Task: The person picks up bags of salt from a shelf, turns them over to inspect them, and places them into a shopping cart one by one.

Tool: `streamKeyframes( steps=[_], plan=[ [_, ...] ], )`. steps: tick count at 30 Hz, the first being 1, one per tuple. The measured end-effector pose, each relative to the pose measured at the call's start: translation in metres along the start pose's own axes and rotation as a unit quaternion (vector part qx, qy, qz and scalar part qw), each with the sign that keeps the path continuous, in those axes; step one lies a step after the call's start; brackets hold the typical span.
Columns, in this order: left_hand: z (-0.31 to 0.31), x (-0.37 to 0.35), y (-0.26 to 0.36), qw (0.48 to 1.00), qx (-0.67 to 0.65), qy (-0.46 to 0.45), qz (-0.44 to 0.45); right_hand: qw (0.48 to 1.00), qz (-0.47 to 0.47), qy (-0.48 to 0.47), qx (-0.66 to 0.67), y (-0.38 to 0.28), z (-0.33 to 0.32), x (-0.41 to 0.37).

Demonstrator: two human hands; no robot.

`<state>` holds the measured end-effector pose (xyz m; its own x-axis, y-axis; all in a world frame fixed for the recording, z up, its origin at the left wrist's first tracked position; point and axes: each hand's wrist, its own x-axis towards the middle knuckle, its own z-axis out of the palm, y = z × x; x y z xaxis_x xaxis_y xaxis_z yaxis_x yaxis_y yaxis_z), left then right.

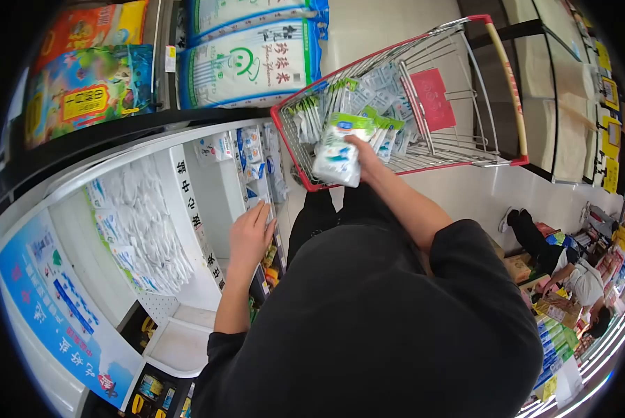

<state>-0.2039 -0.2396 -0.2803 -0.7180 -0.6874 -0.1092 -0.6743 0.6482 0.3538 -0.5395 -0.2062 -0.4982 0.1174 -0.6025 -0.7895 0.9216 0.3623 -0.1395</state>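
Observation:
My right hand (369, 161) grips a white, green and blue packet (341, 153) over the near left end of a red-rimmed shopping cart (403, 171). Beneath and beyond it, several similar packets (389, 87) lie inside the wire basket. My left hand (253, 233) is at the edge of the white shelf unit, its fingers extended and slightly apart, with nothing held. Just above those fingertips are blue and white packets (251, 150) on a shelf.
A white shelf (208, 177) holds many packets (141, 223) at left. Large rice bags (246, 66) and colourful bags (89, 90) lie above. At lower right, another person (581, 282) is near boxed goods. Shelving (556, 104) stands beyond the cart.

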Motion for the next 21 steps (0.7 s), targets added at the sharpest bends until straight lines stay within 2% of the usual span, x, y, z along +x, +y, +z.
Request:
streamKeyframes(
  steps=[2,3,5,6,7,9,11,14,16,18,19,21],
  plan=[
    [0.024,-0.02,-0.004,0.993,-0.019,-0.068,-0.09,0.995,-0.026,0.095,-0.013,-0.011,-0.07,0.044],
    [0.036,-0.033,-0.002,0.992,-0.019,-0.074,-0.099,0.989,-0.053,0.134,-0.037,-0.018,-0.1,0.063],
    [0.067,-0.06,0.002,0.949,-0.079,-0.184,-0.245,0.981,-0.093,0.147,-0.086,-0.033,-0.118,0.084],
    [0.079,-0.07,0.004,0.944,-0.081,-0.193,-0.254,0.97,-0.124,0.153,-0.143,-0.033,-0.118,0.091],
    [0.089,-0.078,0.005,0.939,-0.096,-0.193,-0.268,0.97,-0.113,0.157,-0.145,-0.03,-0.118,0.107],
    [0.109,-0.092,0.008,0.928,-0.114,-0.194,-0.297,0.927,-0.163,0.139,-0.308,-0.02,-0.113,0.139],
    [0.126,-0.094,0.004,0.924,-0.119,-0.227,-0.282,0.912,-0.123,0.151,-0.362,-0.01,-0.084,0.155],
    [0.133,-0.09,0.004,0.921,-0.144,-0.211,-0.295,0.888,-0.122,0.166,-0.412,0.019,-0.094,0.201],
    [0.13,-0.09,0.004,0.919,-0.159,-0.191,-0.305,0.878,-0.125,0.174,-0.429,0.027,-0.078,0.201],
    [0.127,-0.094,0.004,0.915,-0.167,-0.172,-0.323,0.788,-0.186,0.257,-0.527,0.033,-0.059,0.182],
    [0.129,-0.1,0.003,0.915,-0.17,-0.169,-0.325,0.786,-0.188,0.256,-0.53,0.038,-0.048,0.168],
    [0.133,-0.113,0.002,0.909,-0.178,-0.186,-0.329,0.77,-0.262,0.283,-0.508,0.049,-0.033,0.15]
  ],
)
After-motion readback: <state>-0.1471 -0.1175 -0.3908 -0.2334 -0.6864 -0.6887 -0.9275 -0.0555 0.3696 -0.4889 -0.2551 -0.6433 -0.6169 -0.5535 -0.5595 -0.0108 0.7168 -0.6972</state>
